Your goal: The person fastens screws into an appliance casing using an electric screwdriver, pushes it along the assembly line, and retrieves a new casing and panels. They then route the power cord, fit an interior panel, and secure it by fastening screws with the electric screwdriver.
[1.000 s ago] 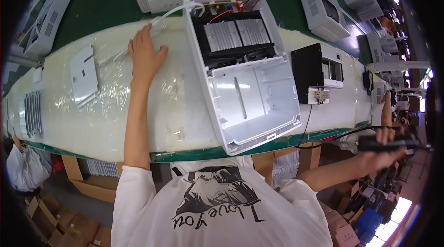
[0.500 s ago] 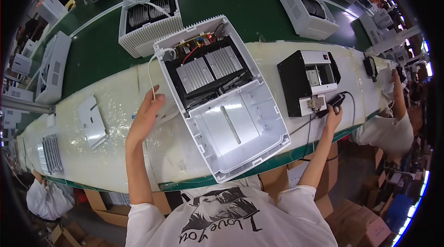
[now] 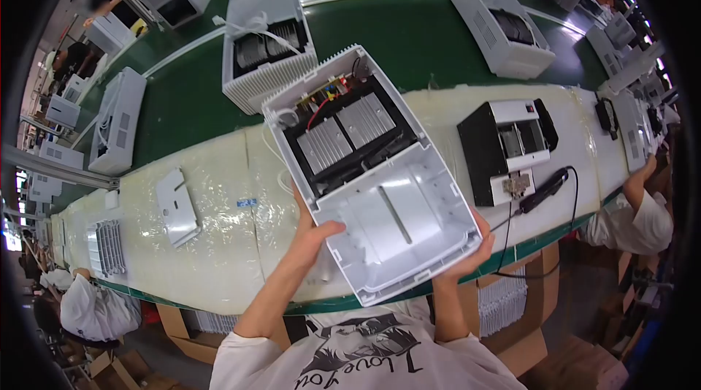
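Left hand point(image 3: 310, 233) grips the white case point(image 3: 376, 185) over the table point(image 3: 219, 262) at its eight o'clock, right hand point(image 3: 475, 253) at four. A second case point(image 3: 274, 87) crowds eleven; black machine point(image 3: 482, 153) and corded tool point(image 3: 544, 191) at three, plate point(image 3: 177, 209) at nine.

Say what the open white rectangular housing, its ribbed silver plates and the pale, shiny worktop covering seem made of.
White rectangular housing: probably moulded plastic, softly glossy, with notches shaped into its rim. Ribbed silver plates: likely bare aluminium, judging by metallic sheen and parallel fins. Pale worktop covering: apparently glossy clear film, given creases and glare; what lies beneath is unclear.
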Motion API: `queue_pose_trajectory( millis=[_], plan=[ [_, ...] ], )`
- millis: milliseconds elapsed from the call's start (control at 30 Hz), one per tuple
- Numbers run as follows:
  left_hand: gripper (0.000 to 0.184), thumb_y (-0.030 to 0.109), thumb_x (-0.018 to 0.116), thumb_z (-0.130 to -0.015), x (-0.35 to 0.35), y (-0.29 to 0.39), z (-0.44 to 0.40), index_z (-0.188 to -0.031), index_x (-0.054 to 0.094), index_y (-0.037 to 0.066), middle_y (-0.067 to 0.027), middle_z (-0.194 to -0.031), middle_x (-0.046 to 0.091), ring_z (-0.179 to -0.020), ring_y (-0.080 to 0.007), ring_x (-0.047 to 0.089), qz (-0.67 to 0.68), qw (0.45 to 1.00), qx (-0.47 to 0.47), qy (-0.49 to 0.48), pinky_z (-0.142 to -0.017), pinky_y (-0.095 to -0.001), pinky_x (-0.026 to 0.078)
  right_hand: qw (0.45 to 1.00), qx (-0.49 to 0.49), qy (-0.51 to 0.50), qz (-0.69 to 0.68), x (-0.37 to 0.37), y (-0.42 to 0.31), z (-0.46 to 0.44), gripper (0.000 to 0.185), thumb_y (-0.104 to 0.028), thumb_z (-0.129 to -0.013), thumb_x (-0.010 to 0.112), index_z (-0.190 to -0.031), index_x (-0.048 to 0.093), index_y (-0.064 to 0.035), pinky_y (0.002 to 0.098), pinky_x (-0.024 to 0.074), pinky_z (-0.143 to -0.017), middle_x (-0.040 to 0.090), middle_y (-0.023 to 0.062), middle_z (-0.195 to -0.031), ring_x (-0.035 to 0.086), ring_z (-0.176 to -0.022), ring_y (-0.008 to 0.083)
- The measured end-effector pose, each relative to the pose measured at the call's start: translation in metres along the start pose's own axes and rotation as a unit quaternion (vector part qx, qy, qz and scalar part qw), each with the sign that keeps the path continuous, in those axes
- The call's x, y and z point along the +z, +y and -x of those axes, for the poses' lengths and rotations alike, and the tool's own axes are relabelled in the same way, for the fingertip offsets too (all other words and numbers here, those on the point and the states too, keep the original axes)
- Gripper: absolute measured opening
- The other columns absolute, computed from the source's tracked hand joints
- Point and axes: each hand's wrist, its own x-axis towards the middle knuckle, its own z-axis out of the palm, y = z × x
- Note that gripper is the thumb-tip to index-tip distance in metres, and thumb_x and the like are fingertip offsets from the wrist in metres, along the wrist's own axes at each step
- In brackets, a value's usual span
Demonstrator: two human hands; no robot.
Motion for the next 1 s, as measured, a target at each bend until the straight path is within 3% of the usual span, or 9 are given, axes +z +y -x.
queue_pose_trajectory(
  millis=[67,200,267,367,500,633,767,900,1000],
  plan=[
    [0.064,0.005,0.057,-0.063,0.005,-0.003,0.005,-0.126,0.048,-0.003,-0.0154,-0.111,0.06,-0.1,-0.0275,0.06,0.126,0.987,-0.1,-0.017,-0.088,-0.0352,0.049,0.981,-0.155,-0.05,0.103,0.004,-0.052,-0.014,0.041,-0.026,-0.093,0.043,-0.108,0.061,0.0074,0.0412,0.0468,-0.086,0.064,0.0232,-0.107,0.062,-0.098,0.0327],
    [0.048,0.008,0.053,-0.063,0.038,-0.017,-0.001,-0.11,0.06,-0.002,-0.0146,-0.096,0.065,-0.082,-0.0256,0.064,0.257,0.938,-0.23,-0.043,-0.077,-0.0368,0.054,0.858,-0.37,-0.248,0.255,-0.007,-0.154,-0.05,0.043,-0.03,-0.08,0.054,-0.106,0.064,0.0032,0.0356,0.047,-0.081,0.066,0.0196,-0.107,0.065,-0.096,0.031],
    [0.048,0.01,0.052,-0.069,0.052,-0.035,-0.029,-0.115,0.056,-0.002,-0.0155,-0.103,0.063,-0.089,-0.0252,0.063,0.367,0.884,-0.239,-0.162,-0.082,-0.0378,0.053,0.8,-0.443,-0.282,0.292,0.025,-0.195,-0.067,0.043,-0.03,-0.072,0.061,-0.103,0.067,0.0006,0.034,0.0466,-0.08,0.068,0.0155,-0.105,0.067,-0.094,0.028],
    [0.047,0.013,0.05,-0.076,0.103,-0.013,-0.071,-0.12,0.052,-0.001,-0.0168,-0.111,0.059,-0.098,-0.0264,0.06,0.445,0.851,-0.131,-0.246,-0.088,-0.04,0.05,0.767,-0.532,-0.22,0.282,0.098,-0.198,-0.107,0.039,-0.015,-0.067,0.07,-0.1,0.066,0.0039,0.0372,0.0473,-0.073,0.068,0.0182,-0.098,0.067,-0.086,0.0303],
    [0.046,0.017,0.046,-0.084,0.158,0.057,-0.12,-0.127,0.047,0.0,-0.0186,-0.121,0.055,-0.11,-0.0281,0.056,0.519,0.798,0.047,-0.301,-0.096,-0.0429,0.047,0.746,-0.576,-0.238,0.234,0.167,-0.19,-0.177,0.027,-0.016,-0.074,0.071,-0.096,0.066,-0.0004,0.0363,0.048,-0.078,0.067,0.0129,-0.096,0.063,-0.09,0.0303],
    [0.046,0.025,0.03,-0.099,0.191,0.115,-0.188,-0.138,0.035,0.003,-0.0215,-0.139,0.039,-0.129,-0.0366,0.04,0.655,0.717,-0.119,-0.207,-0.107,-0.0544,0.036,0.747,-0.636,-0.098,0.165,0.162,-0.171,-0.251,0.022,-0.012,-0.078,0.07,-0.097,0.067,-0.0019,0.0385,0.0484,-0.08,0.069,0.0115,-0.096,0.064,-0.09,0.0285],
    [0.047,0.028,0.029,-0.099,0.216,0.155,-0.259,-0.137,0.034,0.0,-0.024,-0.137,0.035,-0.124,-0.0437,0.039,0.677,0.697,-0.105,-0.212,-0.106,-0.0576,0.034,0.856,-0.396,-0.061,0.328,0.132,-0.088,-0.36,0.02,-0.018,-0.084,0.063,-0.09,0.066,0.0005,0.0396,0.0504,-0.074,0.069,0.0138,-0.086,0.067,-0.081,0.0276],
    [0.046,0.025,0.033,-0.096,0.223,0.172,-0.309,-0.132,0.035,-0.004,-0.0265,-0.129,0.037,-0.117,-0.0422,0.044,0.618,0.748,-0.039,-0.239,-0.105,-0.0542,0.036,0.709,-0.221,-0.159,0.651,0.092,0.023,-0.436,0.035,-0.032,-0.076,0.07,-0.094,0.066,-0.0021,0.0439,0.0515,-0.079,0.067,0.0167,-0.091,0.065,-0.09,0.0359],
    [0.049,0.027,0.038,-0.093,0.224,0.164,-0.33,-0.131,0.037,-0.004,-0.0296,-0.13,0.041,-0.125,-0.0437,0.04,0.636,0.726,-0.1,-0.241,-0.106,-0.0533,0.036,0.673,-0.16,-0.234,0.684,0.075,0.066,-0.458,0.037,-0.032,-0.075,0.072,-0.096,0.066,-0.0018,0.0433,0.0494,-0.083,0.067,0.0166,-0.094,0.061,-0.1,0.0345]
  ],
)
